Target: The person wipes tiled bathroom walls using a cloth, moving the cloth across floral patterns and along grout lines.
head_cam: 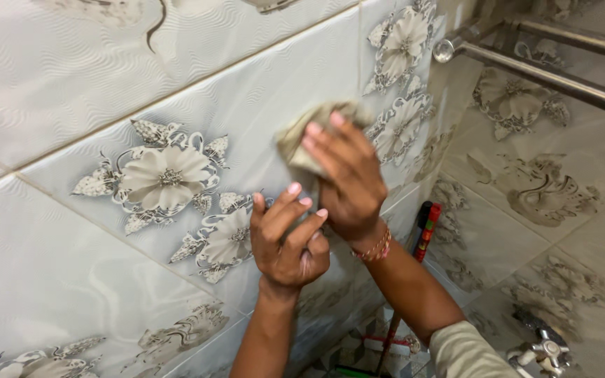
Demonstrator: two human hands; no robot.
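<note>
One crumpled beige cloth (316, 133) pressed by right hand (344, 178) against flowered tile wall (169, 126).

Glossy pale wall tiles (71, 77) with grey flower prints met in a corner. Right of that corner, a steel rail (547, 77) ran high along the adjoining wall; a red-and-black handle (425, 227) leaned in the corner, a metal tap (544, 350) low right.

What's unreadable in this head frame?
- Cloth: mostly covered by right hand, its full shape hidden.
- Left hand: palm faces the tiled wall; contact unclear.
- Broom handle: lower end behind the right forearm.
- Tap: cut by bottom edge.
- Metal rail: runs off right edge.
</note>
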